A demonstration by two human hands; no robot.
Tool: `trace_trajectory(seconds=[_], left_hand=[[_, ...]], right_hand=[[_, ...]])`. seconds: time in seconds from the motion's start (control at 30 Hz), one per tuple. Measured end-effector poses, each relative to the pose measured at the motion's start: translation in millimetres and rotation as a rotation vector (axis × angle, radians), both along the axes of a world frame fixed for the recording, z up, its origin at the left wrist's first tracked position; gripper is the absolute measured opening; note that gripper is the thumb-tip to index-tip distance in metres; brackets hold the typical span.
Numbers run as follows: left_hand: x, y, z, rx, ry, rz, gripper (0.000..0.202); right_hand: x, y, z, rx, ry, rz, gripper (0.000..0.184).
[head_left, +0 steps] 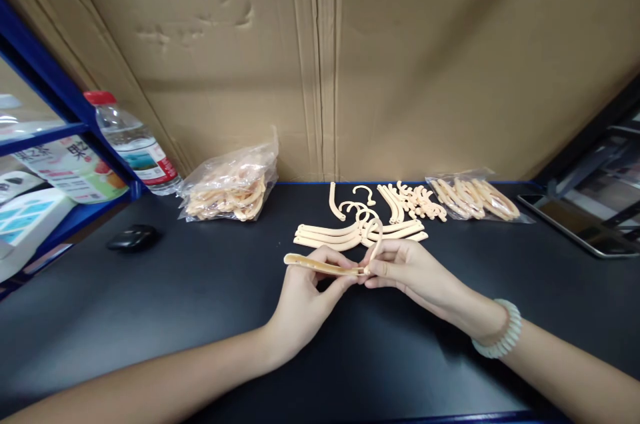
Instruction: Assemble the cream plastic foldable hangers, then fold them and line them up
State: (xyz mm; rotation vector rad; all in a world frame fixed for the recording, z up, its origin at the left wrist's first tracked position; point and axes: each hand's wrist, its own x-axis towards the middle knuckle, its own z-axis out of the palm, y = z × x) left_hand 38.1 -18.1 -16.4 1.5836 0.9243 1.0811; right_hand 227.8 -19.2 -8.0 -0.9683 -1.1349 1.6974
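My left hand (pixel 313 297) is closed around a beige plastic hanger arm (pixel 317 265), which points out to the left. Between the fingers of my right hand (pixel 407 271) is a beige hanger hook (pixel 379 244), its curve standing upward. Hook and arm meet at the fingertips; whether they are joined I cannot tell. Just beyond my hands lie several hangers (pixel 327 235) with hooks and arms put together, stacked on the black table. Behind them are a loose hook (pixel 363 195), a single arm (pixel 335 201), a row of arms (pixel 391 203) and a heap of small curved pieces (pixel 423 202).
Clear bags of beige parts stand at the back left (pixel 227 187) and back right (pixel 473 197). A black mouse (pixel 133 237) and a red-capped water bottle (pixel 137 144) are on the left, beside a blue shelf (pixel 75 127). A tablet-like device (pixel 580 224) lies at right.
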Motion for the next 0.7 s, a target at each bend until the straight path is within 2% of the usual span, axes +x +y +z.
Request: trace_trajectory(seconds=[0.27,0.43,0.57,0.7], left_hand=[[1,-5,6.1,0.056,0.025,-0.001,0.006],[5,-5,7.5,-0.022,-0.048,-0.009,0.005],[9,-6,7.4,-0.12,-0.174,0.019,0.015],[10,-4,6.7,-0.189,-0.196,0.0,0.021]], right_hand=[[-8,-3,-1.8,0.065,-0.011,-0.077,0.026],[-13,-7,-5.3,0.122,-0.013,-0.157,0.026],[-15,-10,-3.4,0.119,0.012,-0.147,0.021],[-13,-9,-0.7,0.171,-0.085,-0.129,0.021]])
